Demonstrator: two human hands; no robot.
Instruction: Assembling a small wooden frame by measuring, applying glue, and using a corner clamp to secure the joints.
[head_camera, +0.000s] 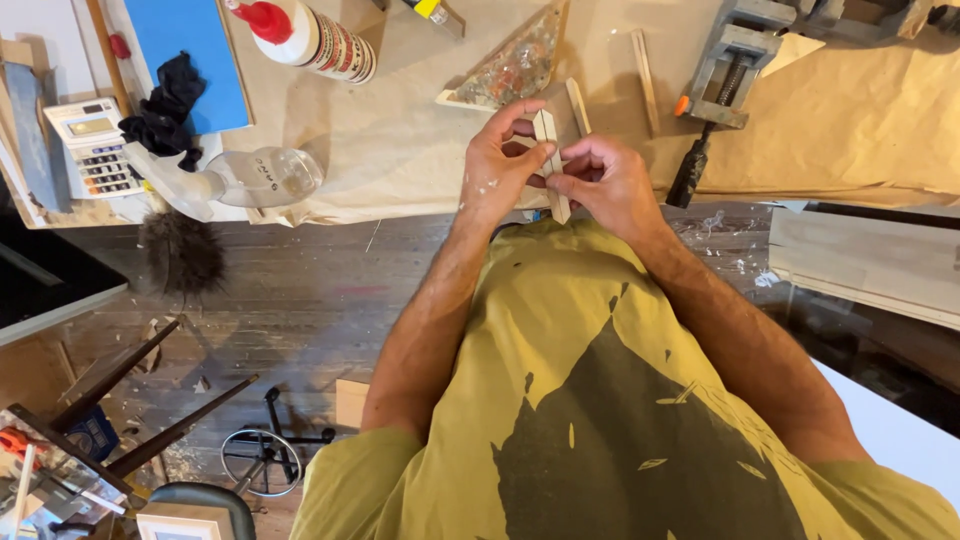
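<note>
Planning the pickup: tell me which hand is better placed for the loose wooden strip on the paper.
Right hand, probably: the loose strip lies just beyond it, while the left hand pinches the held strip.

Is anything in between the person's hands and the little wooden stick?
No, nothing is in the way. The left hand and right hand both pinch the thin pale wooden strip directly, above the edge of the brown paper-covered workbench.

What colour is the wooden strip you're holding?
Pale, unfinished tan wooden strip, held between both hands; clearest in the head view.
</note>
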